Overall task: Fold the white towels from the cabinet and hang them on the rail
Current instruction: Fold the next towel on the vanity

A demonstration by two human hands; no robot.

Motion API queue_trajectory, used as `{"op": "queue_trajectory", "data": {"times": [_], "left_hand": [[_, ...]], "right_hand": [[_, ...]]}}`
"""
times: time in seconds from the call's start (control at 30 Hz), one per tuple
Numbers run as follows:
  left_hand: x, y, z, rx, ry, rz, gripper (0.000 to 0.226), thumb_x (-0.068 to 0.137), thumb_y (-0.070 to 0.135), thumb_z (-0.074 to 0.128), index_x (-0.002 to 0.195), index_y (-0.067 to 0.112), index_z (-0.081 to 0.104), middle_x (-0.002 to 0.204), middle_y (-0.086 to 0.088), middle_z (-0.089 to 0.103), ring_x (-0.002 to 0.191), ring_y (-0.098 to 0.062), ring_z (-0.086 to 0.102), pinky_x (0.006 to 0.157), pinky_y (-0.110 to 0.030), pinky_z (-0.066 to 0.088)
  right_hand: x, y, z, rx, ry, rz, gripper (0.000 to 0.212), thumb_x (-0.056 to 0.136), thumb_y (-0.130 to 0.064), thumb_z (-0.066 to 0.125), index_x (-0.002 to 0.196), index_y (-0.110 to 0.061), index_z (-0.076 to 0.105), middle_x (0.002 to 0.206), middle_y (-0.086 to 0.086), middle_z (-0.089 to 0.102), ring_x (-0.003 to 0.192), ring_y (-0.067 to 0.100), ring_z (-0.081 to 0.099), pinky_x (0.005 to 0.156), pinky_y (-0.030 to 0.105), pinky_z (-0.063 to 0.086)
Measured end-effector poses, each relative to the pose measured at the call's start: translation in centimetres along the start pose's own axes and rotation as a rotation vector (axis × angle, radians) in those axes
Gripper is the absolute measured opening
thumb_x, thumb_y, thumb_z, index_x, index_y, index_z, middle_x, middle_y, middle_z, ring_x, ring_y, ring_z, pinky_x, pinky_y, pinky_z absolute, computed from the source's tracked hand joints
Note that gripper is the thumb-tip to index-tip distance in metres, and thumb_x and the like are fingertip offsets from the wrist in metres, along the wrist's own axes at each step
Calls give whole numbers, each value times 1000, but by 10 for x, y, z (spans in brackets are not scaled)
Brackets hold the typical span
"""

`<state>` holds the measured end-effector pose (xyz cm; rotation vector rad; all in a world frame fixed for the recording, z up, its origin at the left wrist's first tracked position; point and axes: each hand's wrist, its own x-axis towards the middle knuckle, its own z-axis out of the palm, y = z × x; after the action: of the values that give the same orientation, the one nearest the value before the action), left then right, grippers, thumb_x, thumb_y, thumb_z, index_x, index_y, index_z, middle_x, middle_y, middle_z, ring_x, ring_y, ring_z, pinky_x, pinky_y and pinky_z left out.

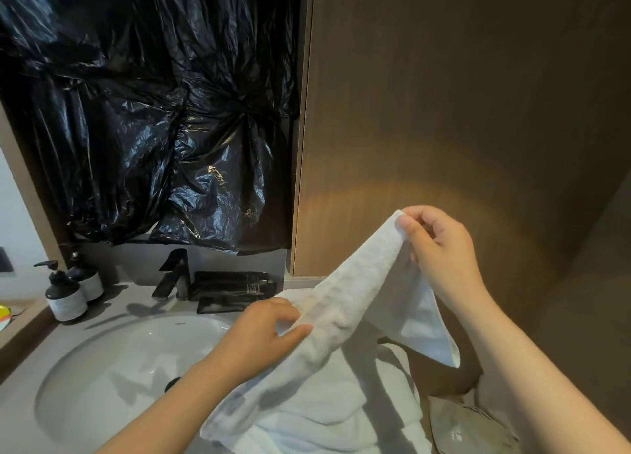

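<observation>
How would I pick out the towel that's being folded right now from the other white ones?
Find the round white sink; just right of it lies a pile of white towels. The towel slants up above that pile, its top corner pinched by the right hand and its middle gripped by the left hand. It alone is held up; the others lie heaped.

You have one white towel raised, two pump bottles, one tap and one basin before you.

White towel stretched slantwise in midair above heaped white towels
</observation>
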<state>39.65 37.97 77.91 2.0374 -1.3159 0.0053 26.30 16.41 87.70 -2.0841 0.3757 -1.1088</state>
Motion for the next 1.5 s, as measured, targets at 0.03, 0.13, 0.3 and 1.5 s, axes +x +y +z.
{"op": "queue_trajectory", "data": {"times": [0.03,0.13,0.3,1.5], "left_hand": [[0,-2,-1,4,-2,-3,30,92,33,62,68,15,64,70,5,57,73,-7,52,68,-19,39],[4,-9,-7,55,1,-38,35,93,33,59,70,7,62,74,-6,59,72,-13,54,71,-30,42],[12,-21,-21,86,17,-118,42,95,34,55,65,5,58,73,-12,59,70,-21,56,71,-38,45],[110,-20,-143,154,324,161,26,78,50,72,77,36,50,57,7,51,50,-6,44,48,-19,34]], "right_hand": [[4,0,-2,-1,12,-2,12,96,-33,55,90,-33,66,81,-20,65,69,7,60,58,14,48],[15,-1,-7,4,50,4,13,97,-33,55,90,-31,66,77,-16,64,68,7,60,58,15,47],[34,-7,-19,-23,131,-29,14,97,-28,54,94,-23,67,77,-11,62,72,9,59,67,23,46],[88,44,-60,-115,437,227,27,101,-32,48,96,-11,64,93,4,63,92,19,60,85,34,51]]}}
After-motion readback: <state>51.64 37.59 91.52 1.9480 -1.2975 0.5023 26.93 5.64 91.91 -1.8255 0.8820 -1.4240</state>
